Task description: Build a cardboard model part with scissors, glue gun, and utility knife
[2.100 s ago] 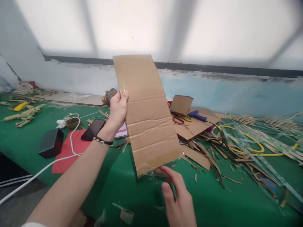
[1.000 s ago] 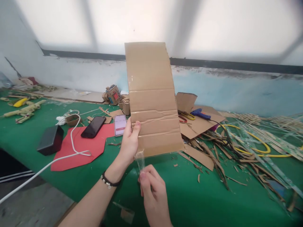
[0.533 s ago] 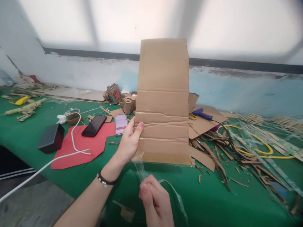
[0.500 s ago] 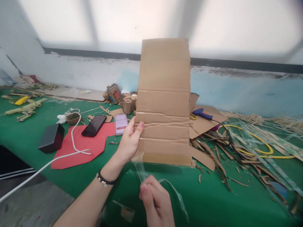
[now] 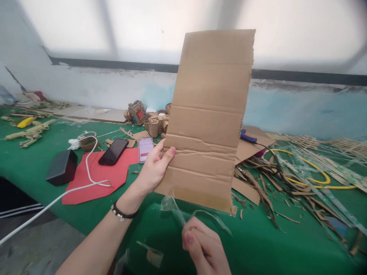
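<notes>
My left hand (image 5: 155,168) grips the left edge of a brown cardboard sheet (image 5: 212,91), thumb on its front face. The sheet stands up, tilted to the right, with several creases across its lower half and a ragged right edge. Below its bottom edge, my right hand (image 5: 203,244) is closed on a strip of clear tape (image 5: 176,210). The tape runs up to the sheet's lower left part, and a loose end curls out to the right of the hand.
On the green table (image 5: 160,233) lie a dark phone (image 5: 114,152), a lit phone (image 5: 145,149), red card (image 5: 100,183) and a black box (image 5: 62,167). Behind stand cardboard models (image 5: 136,113). At right are a blue glue gun (image 5: 248,137), cardboard scraps (image 5: 263,179) and a yellow cable (image 5: 318,172).
The cardboard sheet has tilted, its top swinging right and up. My right hand has moved right and slightly down, and the tape between hand and sheet now looks narrower and slanted.
</notes>
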Action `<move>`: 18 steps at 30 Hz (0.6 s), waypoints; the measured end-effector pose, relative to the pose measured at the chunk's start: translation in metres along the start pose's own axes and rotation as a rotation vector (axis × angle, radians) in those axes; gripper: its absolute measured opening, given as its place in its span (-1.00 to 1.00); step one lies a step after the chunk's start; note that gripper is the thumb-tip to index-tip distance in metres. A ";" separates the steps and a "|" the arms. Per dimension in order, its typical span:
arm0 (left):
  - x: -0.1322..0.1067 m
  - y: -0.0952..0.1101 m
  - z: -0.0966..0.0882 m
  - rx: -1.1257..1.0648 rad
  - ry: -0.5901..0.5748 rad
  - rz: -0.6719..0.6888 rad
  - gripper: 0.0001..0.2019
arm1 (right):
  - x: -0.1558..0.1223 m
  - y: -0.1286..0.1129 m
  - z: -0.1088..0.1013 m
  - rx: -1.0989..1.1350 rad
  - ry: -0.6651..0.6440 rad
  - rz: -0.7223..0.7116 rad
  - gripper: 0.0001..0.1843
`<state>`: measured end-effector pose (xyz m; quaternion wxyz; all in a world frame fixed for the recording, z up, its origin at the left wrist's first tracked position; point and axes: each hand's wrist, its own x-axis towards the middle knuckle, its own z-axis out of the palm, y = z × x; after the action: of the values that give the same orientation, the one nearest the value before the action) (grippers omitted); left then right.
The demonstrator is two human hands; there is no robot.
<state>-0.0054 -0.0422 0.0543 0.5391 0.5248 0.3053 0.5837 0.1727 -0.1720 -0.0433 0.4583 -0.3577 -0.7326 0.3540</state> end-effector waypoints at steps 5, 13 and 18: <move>-0.001 0.006 -0.004 0.040 -0.014 0.016 -0.27 | -0.004 0.000 -0.022 0.009 -0.055 0.034 -0.44; -0.001 0.012 -0.013 0.047 0.020 0.000 -0.27 | -0.008 -0.003 -0.039 0.043 -0.089 0.101 -0.22; 0.001 0.013 -0.021 0.048 0.100 0.016 -0.26 | -0.011 -0.005 -0.049 0.065 -0.015 0.077 -0.23</move>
<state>-0.0292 -0.0398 0.0611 0.5057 0.5101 0.3416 0.6062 0.2209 -0.1747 -0.0273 0.4502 -0.3680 -0.7098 0.3975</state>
